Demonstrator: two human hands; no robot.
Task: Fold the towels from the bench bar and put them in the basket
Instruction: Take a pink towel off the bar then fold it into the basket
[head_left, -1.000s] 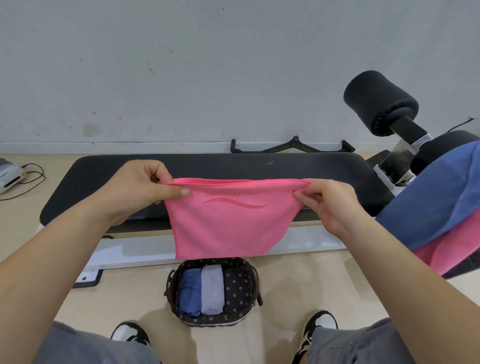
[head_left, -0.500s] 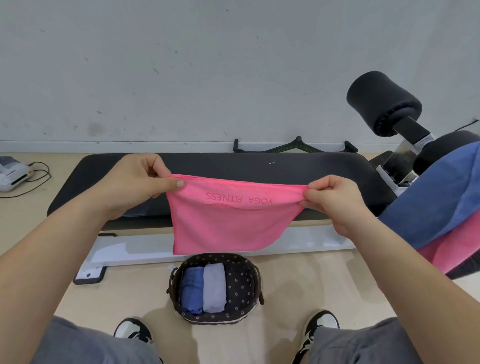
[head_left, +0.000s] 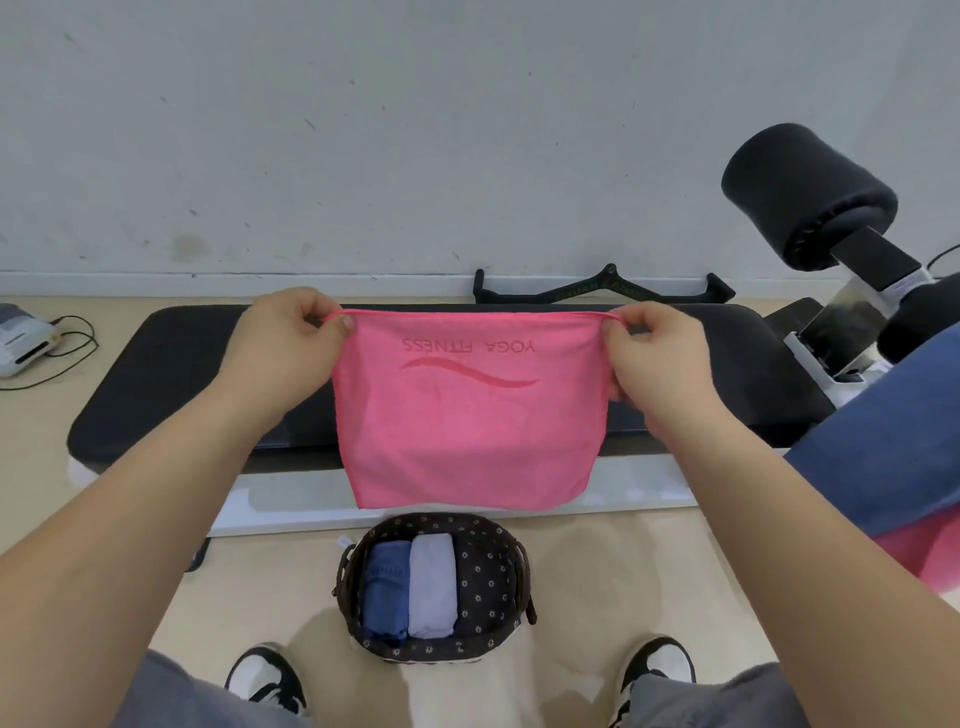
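**Now: pink towel mid-fold, not yet in basket**

Holding pink towel (head_left: 467, 426) up in the air by its top edge, stretched flat. Pinched at one top corner in left grip (head_left: 291, 343), at the other in right grip (head_left: 654, 353); both closed on cloth. Hanging free in front of the black table (head_left: 171, 384), lower hem just above basket (head_left: 488, 582) on the floor, apparently not touching it. Printed side toward camera, lettering upside down. Looks doubled over at the top; cannot confirm layer count.

Inside basket: blue roll (head_left: 384, 592) and grey roll (head_left: 432, 592) side by side at left, right part of liner bare.

Judged step: folding of third towel, part done. Draped at right, presumably over the bar: blue towel (head_left: 883, 457) on top of another pink one (head_left: 924, 556).

Next move, as judged: bring the two corners together to halve the width, or lay flat on table and roll to match the others. Needs edges aligned before either grip lets go, and a bundle narrow enough for the free slot.
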